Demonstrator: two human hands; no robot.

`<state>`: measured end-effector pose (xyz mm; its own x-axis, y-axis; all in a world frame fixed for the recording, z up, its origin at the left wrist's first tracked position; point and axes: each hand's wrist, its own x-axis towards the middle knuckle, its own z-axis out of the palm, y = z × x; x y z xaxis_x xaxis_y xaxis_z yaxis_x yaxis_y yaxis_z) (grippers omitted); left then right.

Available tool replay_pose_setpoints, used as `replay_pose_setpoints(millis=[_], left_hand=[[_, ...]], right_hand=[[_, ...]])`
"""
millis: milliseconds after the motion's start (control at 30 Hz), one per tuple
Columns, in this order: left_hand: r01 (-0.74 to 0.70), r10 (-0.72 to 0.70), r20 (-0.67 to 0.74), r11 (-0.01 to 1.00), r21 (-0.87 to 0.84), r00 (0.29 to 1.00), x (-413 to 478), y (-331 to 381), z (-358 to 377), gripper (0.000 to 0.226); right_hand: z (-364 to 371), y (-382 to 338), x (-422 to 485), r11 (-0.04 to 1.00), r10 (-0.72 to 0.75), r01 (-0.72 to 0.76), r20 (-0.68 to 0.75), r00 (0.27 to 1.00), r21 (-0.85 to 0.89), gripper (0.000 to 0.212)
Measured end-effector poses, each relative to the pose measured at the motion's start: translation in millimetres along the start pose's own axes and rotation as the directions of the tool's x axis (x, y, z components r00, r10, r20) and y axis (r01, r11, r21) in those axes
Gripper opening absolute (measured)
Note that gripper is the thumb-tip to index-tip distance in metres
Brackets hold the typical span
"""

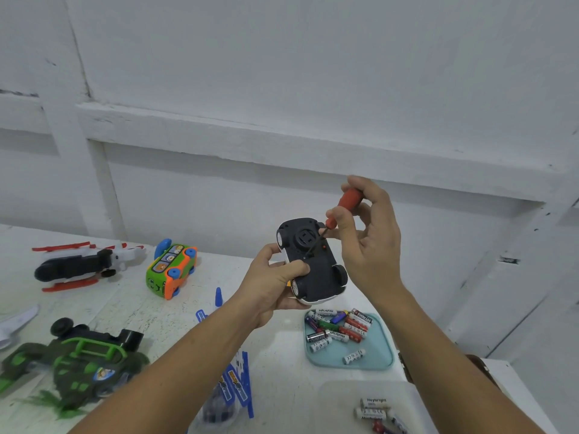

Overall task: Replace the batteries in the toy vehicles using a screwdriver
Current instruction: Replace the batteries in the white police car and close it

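The person holds a small toy car up in the air, above the white table. The car is upside down, so its black bottom and its wheels face up. The left hand grips the car from the side. Its thumb curls over the bottom and its fingers go under the white body. The right hand pinches a screwdriver with a red handle between the thumb and the first fingers. The other fingers are loosely bent. The thin metal tip points down and touches the bottom of the car near the middle, where the battery door seems to be.

I think the step now is turning the screw on that door. I cannot tell if the screw is going out or in.

The next move needs the tip to sit straight in the screw. The left hand must hold the car steady so the tip does not slip. The tiny screw could drop, too.

Just below the car, a blue-green tray holds a heap of batteries. More toys lie on the left: a green and orange bus, a black and white helicopter and a dark green toy vehicle.
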<state>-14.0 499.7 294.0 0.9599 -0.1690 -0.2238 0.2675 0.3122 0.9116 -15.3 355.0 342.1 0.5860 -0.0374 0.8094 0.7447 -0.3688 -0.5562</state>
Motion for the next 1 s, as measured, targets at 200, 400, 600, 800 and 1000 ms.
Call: replay_pose_setpoints(millis=[200,400,600,800,1000], left_hand=[[0.002,-0.002,0.006,1.0,0.0,1.0,3,0,1,0.05],[0.011,-0.011,0.002,1.0,-0.011,1.0,2,-1,0,0.047],[-0.011,0.011,-0.001,0.999,-0.034,1.0,1,-2,0,0.044],[-0.022,0.022,-0.01,0.999,-0.047,1.0,0,-2,1,0.043],[-0.008,0.009,0.004,0.999,-0.041,1.0,-2,-6,3,0.037]], right_hand=[[0,2,1,0.999,-0.028,0.028,0.022,0.999,-0.025,0.037],[-1,0,3,0.991,-0.085,0.091,0.061,0.994,-0.099,0.032],[0,-15,12,0.997,-0.053,0.059,0.097,0.994,-0.058,0.035],[-4,-22,18,0.998,-0.015,0.027,0.212,0.977,-0.054,0.048],[-2,-25,23,0.999,0.0,0.01,0.272,0.962,-0.038,0.035]])
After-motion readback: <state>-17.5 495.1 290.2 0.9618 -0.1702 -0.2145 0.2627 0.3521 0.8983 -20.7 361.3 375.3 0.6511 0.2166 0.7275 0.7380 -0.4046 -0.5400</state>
